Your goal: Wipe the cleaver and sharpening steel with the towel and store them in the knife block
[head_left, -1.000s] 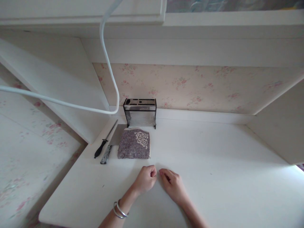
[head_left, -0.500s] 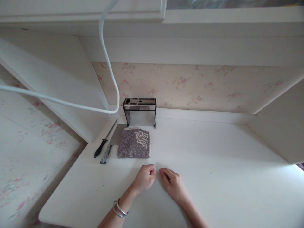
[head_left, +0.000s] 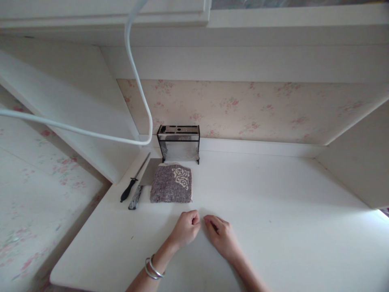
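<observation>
My left hand (head_left: 186,228) rests on the white tabletop in a loose fist, with two silver bangles on its wrist. Just right of it, a small gap apart, lies my right hand (head_left: 221,235), fingers curled in and nothing seen in them. Beyond the left hand is a folded purple-grey towel (head_left: 170,184) with a cream pattern. A cleaver's blade (head_left: 150,172) lies partly under or behind the towel, its marbled handle (head_left: 135,197) pointing toward me. Left of that is a sharpening steel (head_left: 133,180) with a black handle. Behind the towel stands a knife block (head_left: 179,146) with a slotted top.
A white cable (head_left: 142,89) hangs across the upper left, in front of the side panel. Overhead is a white cabinet (head_left: 103,14). Floral wallpaper (head_left: 231,107) covers the back wall. The white tabletop (head_left: 288,227) stretches to a side panel (head_left: 358,162) at right.
</observation>
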Demonstrator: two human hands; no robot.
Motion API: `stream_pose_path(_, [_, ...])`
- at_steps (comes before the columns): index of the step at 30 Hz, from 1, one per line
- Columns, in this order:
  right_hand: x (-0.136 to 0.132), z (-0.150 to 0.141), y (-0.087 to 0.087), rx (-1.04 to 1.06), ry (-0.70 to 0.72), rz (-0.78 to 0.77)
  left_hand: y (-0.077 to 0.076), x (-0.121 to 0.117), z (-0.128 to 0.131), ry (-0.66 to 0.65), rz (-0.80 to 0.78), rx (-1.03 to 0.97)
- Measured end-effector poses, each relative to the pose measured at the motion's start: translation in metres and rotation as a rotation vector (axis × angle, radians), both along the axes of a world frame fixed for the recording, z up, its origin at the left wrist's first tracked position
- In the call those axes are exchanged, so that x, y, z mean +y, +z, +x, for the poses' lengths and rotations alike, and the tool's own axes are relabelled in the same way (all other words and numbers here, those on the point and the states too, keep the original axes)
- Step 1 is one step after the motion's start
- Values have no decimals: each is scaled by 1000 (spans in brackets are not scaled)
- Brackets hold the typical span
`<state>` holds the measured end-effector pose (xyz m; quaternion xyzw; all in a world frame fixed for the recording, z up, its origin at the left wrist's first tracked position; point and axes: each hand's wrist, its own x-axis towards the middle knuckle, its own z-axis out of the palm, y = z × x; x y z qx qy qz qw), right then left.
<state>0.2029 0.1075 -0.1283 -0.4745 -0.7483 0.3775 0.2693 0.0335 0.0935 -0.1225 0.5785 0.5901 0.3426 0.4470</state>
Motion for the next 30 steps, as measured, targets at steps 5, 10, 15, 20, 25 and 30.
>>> stream_pose_path(5, [0,1,-1,-14,4,-7,-2,1,0,12,1,-49])
stream_pose_path(10, [-1,0,2,-21,-5,-25,6,1,-2,-14,-38,-137])
stream_pose_path(15, [1,0,1,3,-32,-54,29,-17,-24,-58,-102,-226])
stream_pose_path(20, [7,-12,4,-40,-48,-33,43,-41,-97,374,1,-34])
stream_pose_path(25, [17,-53,31,-112,145,267,38,-42,-176,620,87,510])
stream_pose_path(30, [29,-113,61,-226,320,515,33,-30,-188,595,101,819])
